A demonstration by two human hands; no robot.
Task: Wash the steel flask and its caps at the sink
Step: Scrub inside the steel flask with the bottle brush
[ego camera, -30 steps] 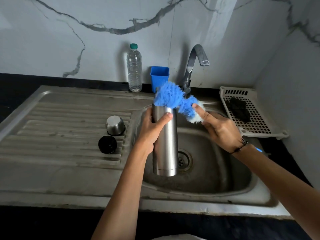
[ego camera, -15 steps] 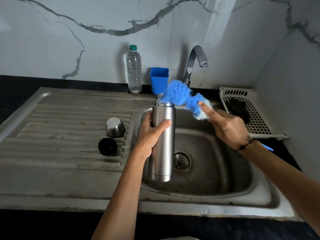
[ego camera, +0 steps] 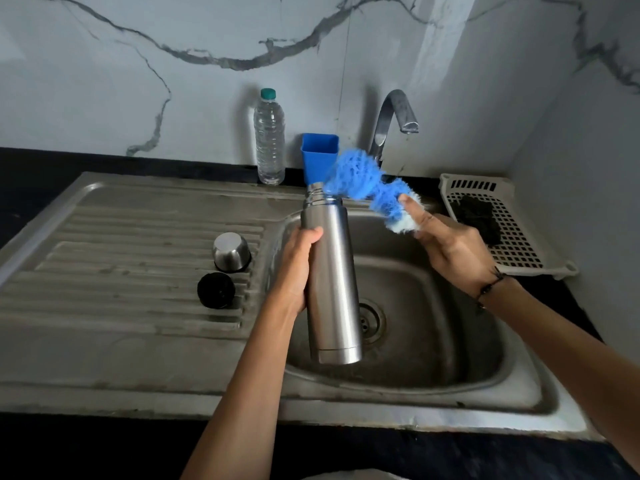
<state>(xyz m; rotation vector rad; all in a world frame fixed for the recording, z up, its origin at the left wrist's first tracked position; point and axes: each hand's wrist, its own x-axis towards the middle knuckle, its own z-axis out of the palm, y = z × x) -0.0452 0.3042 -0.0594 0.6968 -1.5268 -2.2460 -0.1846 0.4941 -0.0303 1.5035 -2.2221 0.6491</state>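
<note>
My left hand grips the steel flask around its upper body and holds it nearly upright over the sink basin. The flask's threaded mouth is uncovered. My right hand holds a blue bottle brush by its lower end, index finger stretched along it. The brush's bushy head is at the flask's mouth, off to its right. A steel cap and a black inner cap lie on the ribbed drainboard, left of the flask.
A tap arches over the basin with no water running. A clear water bottle and a blue cup stand against the marble wall. A white perforated tray with a dark scrubber sits right of the sink.
The flask has tilted slightly, its base swinging right. The brush head has come up from over the mouth and shifted to the right with my right hand.
</note>
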